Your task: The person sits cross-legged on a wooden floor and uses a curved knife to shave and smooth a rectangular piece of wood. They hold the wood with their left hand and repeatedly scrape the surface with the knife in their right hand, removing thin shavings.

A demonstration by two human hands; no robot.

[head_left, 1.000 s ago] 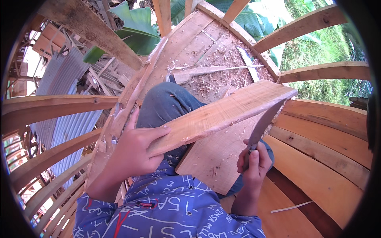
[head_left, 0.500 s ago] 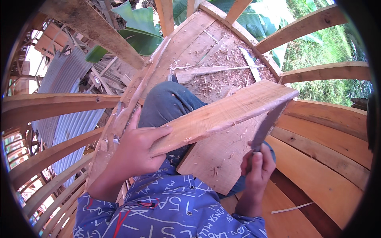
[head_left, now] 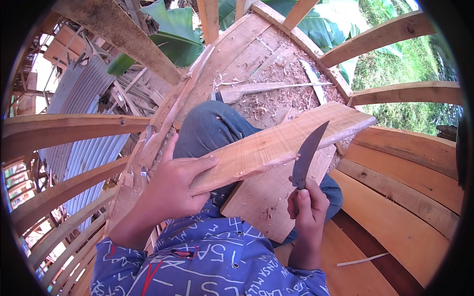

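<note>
A light brown wooden board (head_left: 261, 148) slants up to the right across my lap. Its near long edge is rough and pale. My left hand (head_left: 182, 182) grips the board's lower left end, thumb on the top face and the other fingers partly hidden behind it. In my right hand (head_left: 308, 200), closed round a handle mostly covered by the fingers, is a knife (head_left: 308, 155) with a dark curved blade. The blade points up and overlaps the board's near edge; whether it touches the wood I cannot tell. Another flat board (head_left: 261, 207) lies beneath, between my legs.
Curved wooden ribs (head_left: 390, 38) rise on both sides. Shavings (head_left: 276, 98) litter the planked floor ahead, around a long wood piece (head_left: 256, 90). Planks (head_left: 395, 197) line the right side. Corrugated metal sheets (head_left: 84, 93) and scrap wood lie outside at left; banana leaves (head_left: 173, 37) hang beyond.
My right hand and the knife have moved left along the board's near edge, and the blade now stands more upright. The board has shifted slightly to the right, still in my left hand.
</note>
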